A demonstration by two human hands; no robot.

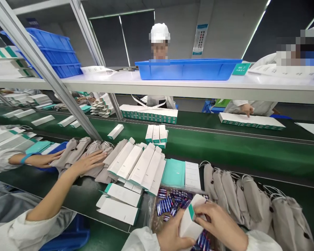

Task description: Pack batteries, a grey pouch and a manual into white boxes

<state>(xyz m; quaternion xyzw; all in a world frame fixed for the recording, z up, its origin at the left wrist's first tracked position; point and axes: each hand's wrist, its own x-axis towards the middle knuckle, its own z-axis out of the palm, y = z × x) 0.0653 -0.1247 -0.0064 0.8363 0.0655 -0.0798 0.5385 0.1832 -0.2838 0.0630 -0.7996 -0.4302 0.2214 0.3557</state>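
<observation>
White teal-edged cardboard box [191, 221] clamped between left hand [172, 234] and right hand [219, 223], six o'clock, just above loose blue batteries [170, 205].

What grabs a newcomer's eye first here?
At bottom centre, the left hand and right hand grip a white box above a heap of blue-and-silver cylinders. Grey cloth pouches line the green conveyor belt at right. Higher up, a bright blue tray sits on a white shelf.
</observation>
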